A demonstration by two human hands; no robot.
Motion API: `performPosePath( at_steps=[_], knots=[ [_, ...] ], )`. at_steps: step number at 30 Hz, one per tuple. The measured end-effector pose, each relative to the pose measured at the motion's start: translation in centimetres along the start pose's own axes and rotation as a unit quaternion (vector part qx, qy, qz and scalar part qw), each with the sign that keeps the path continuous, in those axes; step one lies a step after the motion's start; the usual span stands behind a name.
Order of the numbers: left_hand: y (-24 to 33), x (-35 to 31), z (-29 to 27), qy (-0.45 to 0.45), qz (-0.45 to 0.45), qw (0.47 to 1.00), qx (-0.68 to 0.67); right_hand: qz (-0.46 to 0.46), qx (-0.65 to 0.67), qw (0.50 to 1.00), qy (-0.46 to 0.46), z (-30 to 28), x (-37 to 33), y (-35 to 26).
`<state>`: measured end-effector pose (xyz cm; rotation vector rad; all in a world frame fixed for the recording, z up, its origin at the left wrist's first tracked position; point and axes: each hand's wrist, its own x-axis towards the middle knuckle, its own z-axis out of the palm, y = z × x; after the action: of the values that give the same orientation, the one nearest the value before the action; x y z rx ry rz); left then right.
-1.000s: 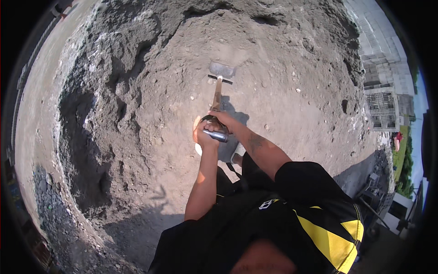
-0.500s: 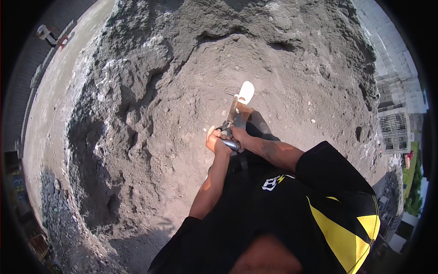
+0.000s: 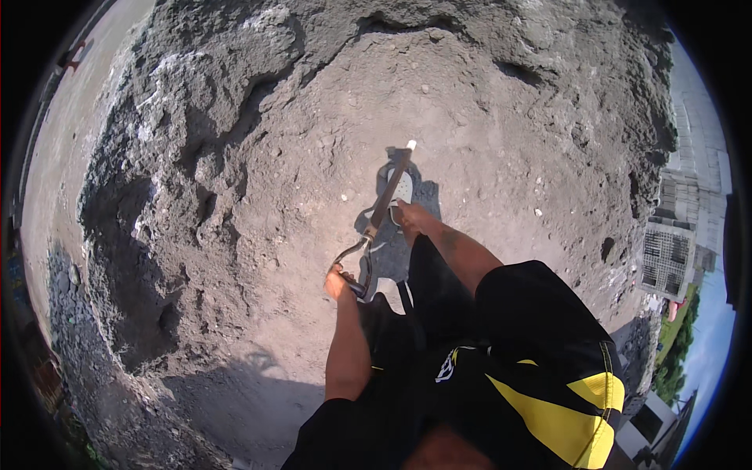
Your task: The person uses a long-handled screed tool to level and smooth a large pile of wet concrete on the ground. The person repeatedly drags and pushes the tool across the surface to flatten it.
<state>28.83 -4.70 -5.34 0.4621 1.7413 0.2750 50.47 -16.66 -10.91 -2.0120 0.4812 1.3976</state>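
A shovel (image 3: 381, 211) with a D-shaped handle slants from near my body toward the far ground, its brown shaft pointing away from me. My left hand (image 3: 338, 283) is closed round the grip at the near end of the handle. Farther along, my right hand (image 3: 410, 217) is closed at the shaft, fingers partly hidden. A small white piece (image 3: 412, 145) shows at the shaft's far end; the blade cannot be made out. A pale sandal (image 3: 402, 188) is on the ground beside the shaft, beyond my right hand.
Rough grey walls of dug sand (image 3: 211, 141) curve around a hollow of loose soil (image 3: 486, 172). Concrete ground (image 3: 66, 172) lies past the left rim, with gravel (image 3: 74, 313) nearer. Stacked grey blocks (image 3: 693, 149) and a grated block (image 3: 667, 258) stand at right.
My left hand has moved nearer my body and left with the handle, and my hands are farther apart. The shaft now shows at greater length. The view has shifted.
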Motion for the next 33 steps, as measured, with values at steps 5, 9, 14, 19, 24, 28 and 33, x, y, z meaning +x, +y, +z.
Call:
performPosePath(
  at_steps=[5, 9, 14, 19, 24, 28, 33],
  knots=[
    [-0.9, 6.2, -2.2, 0.105, 0.038, 0.992, 0.063, -0.017, -0.057, 0.993, 0.1, 0.2, 12.6, -0.4],
    [-0.6, -0.7, 1.9, 0.153, 0.158, 0.971, 0.096, 0.077, 0.216, 0.972, 0.045, 0.5, 19.8, -1.3],
    [-3.0, 3.8, -2.7, 0.215, 0.187, 0.955, 0.09, 0.115, 0.448, 0.886, -0.03, 3.5, 19.4, -2.7],
    [0.7, -0.1, -4.8, 0.26, 0.128, 0.945, 0.148, 0.176, 0.471, 0.864, -0.032, 5.1, 14.0, -2.1],
    [0.0, -1.1, -13.3, 0.185, 0.047, 0.982, 0.003, 0.102, 0.474, 0.874, -0.014, 5.9, 7.1, 0.1],
    [-1.0, -2.3, -21.7, -0.09, -0.103, 0.941, -0.31, 0.07, 0.476, 0.877, -0.005, 7.4, 1.1, 3.5],
    [1.7, -8.6, -28.5, 0.126, 0.163, 0.973, 0.103, 0.054, 0.466, 0.883, -0.02, 12.4, -5.5, 7.0]
  ],
)
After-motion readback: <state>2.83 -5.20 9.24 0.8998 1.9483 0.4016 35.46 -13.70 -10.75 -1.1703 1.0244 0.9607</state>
